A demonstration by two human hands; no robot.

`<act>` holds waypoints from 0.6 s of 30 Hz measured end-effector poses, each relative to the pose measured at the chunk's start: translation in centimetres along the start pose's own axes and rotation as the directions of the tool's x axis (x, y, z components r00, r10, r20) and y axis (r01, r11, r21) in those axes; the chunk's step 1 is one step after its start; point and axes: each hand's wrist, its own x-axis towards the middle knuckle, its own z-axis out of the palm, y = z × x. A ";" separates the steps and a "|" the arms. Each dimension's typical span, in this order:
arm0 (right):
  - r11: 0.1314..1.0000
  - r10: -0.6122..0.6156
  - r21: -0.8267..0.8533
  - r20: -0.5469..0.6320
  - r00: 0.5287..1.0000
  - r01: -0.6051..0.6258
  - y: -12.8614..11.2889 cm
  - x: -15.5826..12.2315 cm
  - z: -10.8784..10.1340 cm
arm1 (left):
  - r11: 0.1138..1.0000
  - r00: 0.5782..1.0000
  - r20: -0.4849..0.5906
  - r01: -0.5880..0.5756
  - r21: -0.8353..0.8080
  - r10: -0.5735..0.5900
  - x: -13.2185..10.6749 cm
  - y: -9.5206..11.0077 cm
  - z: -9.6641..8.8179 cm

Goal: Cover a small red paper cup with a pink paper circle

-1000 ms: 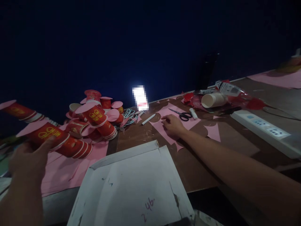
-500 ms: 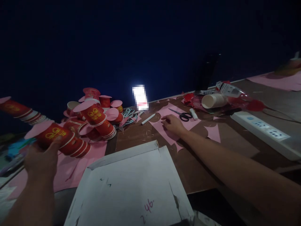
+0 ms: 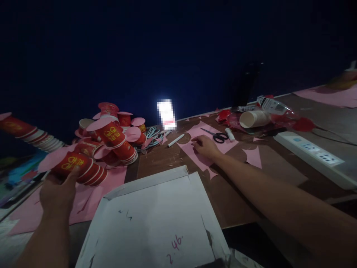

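Observation:
My left hand (image 3: 59,191) is wrapped round a red paper cup (image 3: 74,163) with gold characters and a pink paper disc (image 3: 52,158) on its base. This cup sits over a tilted row of nested red paper cups (image 3: 96,175) on the pink paper sheet (image 3: 87,203). My right hand (image 3: 205,147) rests on a cut-up pink sheet (image 3: 192,130), its fingers loosely bent and apart with nothing visible in them. Black scissors (image 3: 217,136) and a small white tube (image 3: 230,134) lie just beyond it. A white pen (image 3: 176,140) is on its left.
More red cups with pink discs (image 3: 111,136) are heaped at the left, beside a longer cup stack (image 3: 30,134). A white box lid (image 3: 150,219) occupies the front. Rightward are wrapped white cups (image 3: 255,119) and a power strip (image 3: 315,156). A lit screen (image 3: 166,113) stands behind.
My left hand has moved right with the cup, which now sits closer down over the nested cups. My right hand has stayed in place.

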 end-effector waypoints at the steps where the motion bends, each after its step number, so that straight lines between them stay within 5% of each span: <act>1: 1.000 -0.004 -0.001 -0.002 1.000 0.004 0.0 0.0 0.0 | 1.000 1.000 0.005 -0.010 -0.004 0.010 0.0 -0.2 0.1; 13: 1.000 -0.005 -0.012 0.003 1.000 0.005 0.1 0.0 0.1 | 0.984 0.992 0.118 -0.066 0.164 0.047 0.9 -2.6 1.5; 18: 0.999 -0.032 -0.015 0.009 0.999 0.032 0.0 -0.2 0.0 | 0.986 0.974 0.183 -0.148 0.078 0.132 0.6 -2.8 1.5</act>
